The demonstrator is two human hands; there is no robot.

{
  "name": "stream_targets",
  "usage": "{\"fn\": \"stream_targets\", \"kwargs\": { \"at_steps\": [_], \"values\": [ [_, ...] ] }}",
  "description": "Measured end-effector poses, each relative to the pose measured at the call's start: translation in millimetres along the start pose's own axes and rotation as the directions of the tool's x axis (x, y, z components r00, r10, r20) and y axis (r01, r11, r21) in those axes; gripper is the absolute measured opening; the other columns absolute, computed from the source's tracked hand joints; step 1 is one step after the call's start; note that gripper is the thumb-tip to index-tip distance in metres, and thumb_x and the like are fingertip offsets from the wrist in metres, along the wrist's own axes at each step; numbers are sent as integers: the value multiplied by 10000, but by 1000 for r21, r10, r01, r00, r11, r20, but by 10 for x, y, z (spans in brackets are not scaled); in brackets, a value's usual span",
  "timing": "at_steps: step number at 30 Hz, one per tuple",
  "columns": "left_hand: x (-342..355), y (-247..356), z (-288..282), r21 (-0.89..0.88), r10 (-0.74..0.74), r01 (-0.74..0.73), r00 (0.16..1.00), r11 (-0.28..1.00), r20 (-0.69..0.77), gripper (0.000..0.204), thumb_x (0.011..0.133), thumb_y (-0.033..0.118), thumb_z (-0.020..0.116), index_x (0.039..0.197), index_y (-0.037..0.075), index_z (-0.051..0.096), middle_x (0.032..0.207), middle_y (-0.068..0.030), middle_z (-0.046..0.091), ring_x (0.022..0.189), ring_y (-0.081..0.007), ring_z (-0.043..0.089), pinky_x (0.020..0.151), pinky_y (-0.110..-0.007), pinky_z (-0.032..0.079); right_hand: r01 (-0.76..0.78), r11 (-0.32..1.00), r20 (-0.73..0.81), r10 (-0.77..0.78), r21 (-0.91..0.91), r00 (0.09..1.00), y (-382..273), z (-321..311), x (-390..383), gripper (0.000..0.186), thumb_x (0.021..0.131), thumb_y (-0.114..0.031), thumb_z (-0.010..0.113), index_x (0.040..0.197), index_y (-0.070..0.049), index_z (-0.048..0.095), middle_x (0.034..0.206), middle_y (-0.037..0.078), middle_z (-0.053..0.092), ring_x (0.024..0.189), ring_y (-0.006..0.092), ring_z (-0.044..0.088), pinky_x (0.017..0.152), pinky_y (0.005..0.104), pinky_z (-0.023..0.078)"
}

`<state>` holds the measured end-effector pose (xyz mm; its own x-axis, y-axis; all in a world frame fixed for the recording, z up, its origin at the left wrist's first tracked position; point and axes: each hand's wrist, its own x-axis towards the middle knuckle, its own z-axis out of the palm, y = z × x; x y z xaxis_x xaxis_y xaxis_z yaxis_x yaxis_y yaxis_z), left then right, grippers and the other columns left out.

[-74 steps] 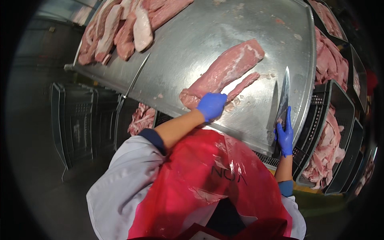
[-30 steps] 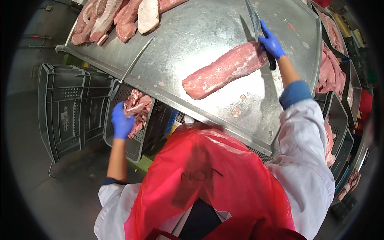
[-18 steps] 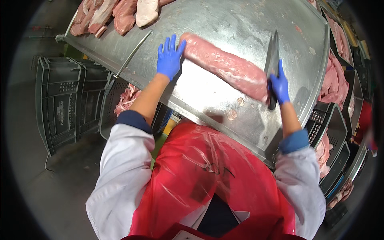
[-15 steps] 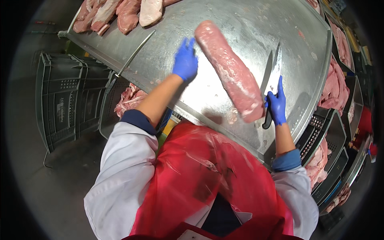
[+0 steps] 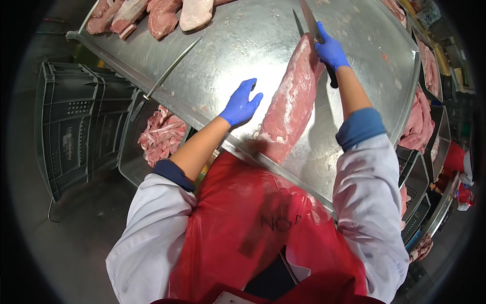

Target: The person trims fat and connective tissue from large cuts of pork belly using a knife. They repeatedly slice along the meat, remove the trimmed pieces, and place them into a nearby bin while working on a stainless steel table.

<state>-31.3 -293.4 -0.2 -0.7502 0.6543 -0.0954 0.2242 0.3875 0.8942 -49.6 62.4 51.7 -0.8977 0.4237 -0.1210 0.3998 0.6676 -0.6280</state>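
A long pink piece of meat lies on the metal table, its near end by the table's front edge. At its far end, my right hand in a blue glove grips a black-handled knife, index finger stretched toward the blade, which points away from me. The hand is right beside the meat. My left hand, also gloved in blue, hovers left of the meat with its fingers apart and nothing in them.
A sharpening steel lies across the table's left edge. Several meat pieces lie at the far left. Below stand a crate of trimmings and dark upright crates. More crates of meat line the right side.
The meat has swung round, its far end now to the right and its near end closer to me. My right hand moved far forward with the knife; my left moved nearer.
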Motion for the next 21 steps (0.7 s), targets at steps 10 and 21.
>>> {"fn": "stream_targets", "kwargs": {
  "at_steps": [10,21],
  "values": [
    [-283,-308,-915,-75,-35,23,985,997,-171,479,939,174,664,1346,-23,504,1240,-195,600,1091,-277,647,931,-373,522,-328,942,425,268,74,865,-371,-545,-858,673,943,-132,571,1561,-321,383,772,41,627,561,103,537,555,280,486],
    [606,219,-667,-73,-66,51,971,996,-229,305,886,152,734,1135,30,607,806,-35,585,695,-123,550,656,-296,492,-496,867,615,364,51,699,-371,-1419,-2002,777,905,-34,589,1588,-299,327,752,30,601,555,72,535,509,246,471]
  ]
}}
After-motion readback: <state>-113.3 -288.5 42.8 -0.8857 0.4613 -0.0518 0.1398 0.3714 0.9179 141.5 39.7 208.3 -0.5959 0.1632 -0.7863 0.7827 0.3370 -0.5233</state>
